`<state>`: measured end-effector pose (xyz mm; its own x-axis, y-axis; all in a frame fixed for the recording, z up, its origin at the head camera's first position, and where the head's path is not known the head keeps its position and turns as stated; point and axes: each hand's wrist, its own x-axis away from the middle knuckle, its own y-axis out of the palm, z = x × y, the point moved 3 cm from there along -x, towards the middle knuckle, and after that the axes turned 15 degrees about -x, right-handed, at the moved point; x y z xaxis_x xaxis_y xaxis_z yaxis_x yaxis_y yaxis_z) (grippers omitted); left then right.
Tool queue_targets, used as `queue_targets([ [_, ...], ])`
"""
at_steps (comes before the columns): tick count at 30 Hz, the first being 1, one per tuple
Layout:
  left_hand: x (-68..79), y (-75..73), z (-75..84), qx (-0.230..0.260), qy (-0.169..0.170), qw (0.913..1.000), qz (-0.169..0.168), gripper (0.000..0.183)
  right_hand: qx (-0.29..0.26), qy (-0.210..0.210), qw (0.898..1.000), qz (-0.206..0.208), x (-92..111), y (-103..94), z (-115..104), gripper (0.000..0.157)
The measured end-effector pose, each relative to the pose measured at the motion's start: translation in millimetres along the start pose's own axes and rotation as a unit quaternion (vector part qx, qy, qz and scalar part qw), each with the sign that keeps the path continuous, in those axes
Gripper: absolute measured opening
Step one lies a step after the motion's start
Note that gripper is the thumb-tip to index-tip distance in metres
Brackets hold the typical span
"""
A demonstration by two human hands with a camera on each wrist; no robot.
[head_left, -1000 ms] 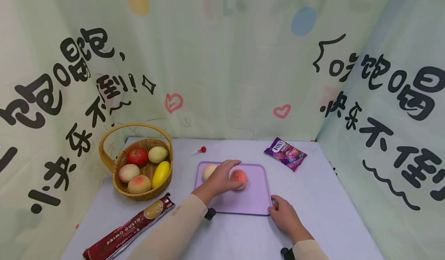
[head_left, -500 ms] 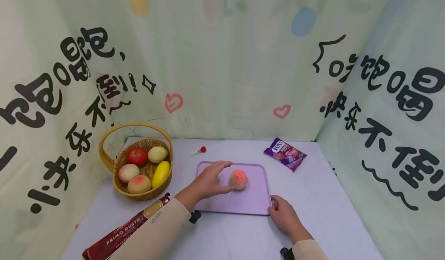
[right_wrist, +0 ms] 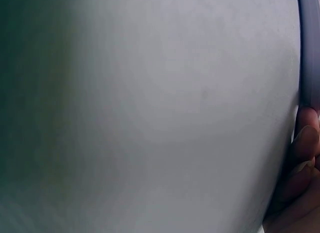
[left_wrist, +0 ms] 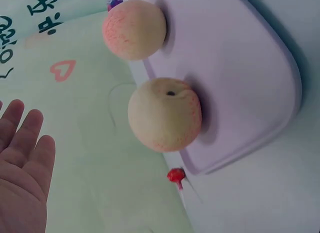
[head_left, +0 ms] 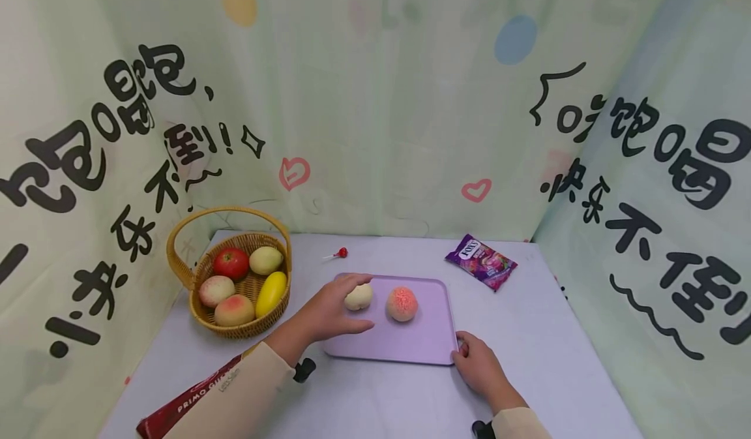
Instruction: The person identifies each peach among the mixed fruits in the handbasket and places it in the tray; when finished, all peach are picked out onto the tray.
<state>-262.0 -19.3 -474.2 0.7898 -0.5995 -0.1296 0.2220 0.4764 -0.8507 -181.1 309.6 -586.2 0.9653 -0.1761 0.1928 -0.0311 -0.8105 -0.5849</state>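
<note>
My left hand [head_left: 331,312] is spread beside a pale peach [head_left: 359,297] on the lilac tray [head_left: 428,344]; its thumb and fingers stand apart with nothing gripped. A pinker peach [head_left: 402,304] sits to the right of the pale one. In the left wrist view the palm [left_wrist: 22,178] shows at the left edge, clear of the nearer peach [left_wrist: 166,114] and the farther peach [left_wrist: 134,30]. At the tray's right side, near its front corner, my right hand [head_left: 480,363] grips the rim with curled fingers. In the right wrist view, fingers [right_wrist: 306,143] touch the tray's edge [right_wrist: 310,53].
A wicker basket [head_left: 205,315] with several fruits stands at the back left. The left sleeve partly covers a dark red spaghetti pack [head_left: 176,414]. Behind the tray lie a red lollipop [head_left: 341,252] and a purple Foxs candy bag [head_left: 482,261].
My left hand has drawn away from the pinker peach, moving left and slightly down, and the pale peach has come into view. The right hand stays at the tray's edge.
</note>
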Motion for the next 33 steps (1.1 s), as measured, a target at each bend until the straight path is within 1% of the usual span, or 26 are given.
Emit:
queue_targets([
  [4,8.0,-9.9,-4.0,0.001,0.004,0.9998,0.019,0.083,0.004,0.001,1.000,0.001,-0.7,0.2,0.7,0.050],
  [7,14.4,-17.3,-7.5,0.001,0.009,0.9992,0.040,0.083,0.004,0.001,1.000,0.001,-0.5,0.9,0.4,0.050],
  [9,17.8,-21.6,-10.7,-0.001,0.006,0.9986,0.052,0.084,0.004,0.001,1.000,0.001,0.2,0.7,-0.7,0.050],
  [13,25.1,-30.1,-17.5,-0.005,-0.014,0.9973,0.072,0.083,0.004,0.001,1.000,0.000,0.0,0.7,-1.1,0.050],
  [19,36.6,-41.0,-27.4,0.018,-0.047,0.9944,0.093,0.083,0.005,0.002,1.000,0.002,-1.8,1.0,1.8,0.050],
  [21,39.7,-43.5,-31.3,0.018,-0.057,0.9933,0.099,0.083,0.006,0.002,1.000,0.005,-2.9,0.9,3.0,0.050],
  [27,47.0,-50.7,-42.1,-0.007,-0.070,0.9900,0.122,0.082,0.007,0.004,1.000,0.002,-3.9,0.2,3.4,0.051],
  [33,55.2,-58.3,-51.4,-0.023,-0.094,0.9869,0.129,0.083,0.007,0.008,1.000,-0.002,-3.7,1.1,3.1,0.051],
])
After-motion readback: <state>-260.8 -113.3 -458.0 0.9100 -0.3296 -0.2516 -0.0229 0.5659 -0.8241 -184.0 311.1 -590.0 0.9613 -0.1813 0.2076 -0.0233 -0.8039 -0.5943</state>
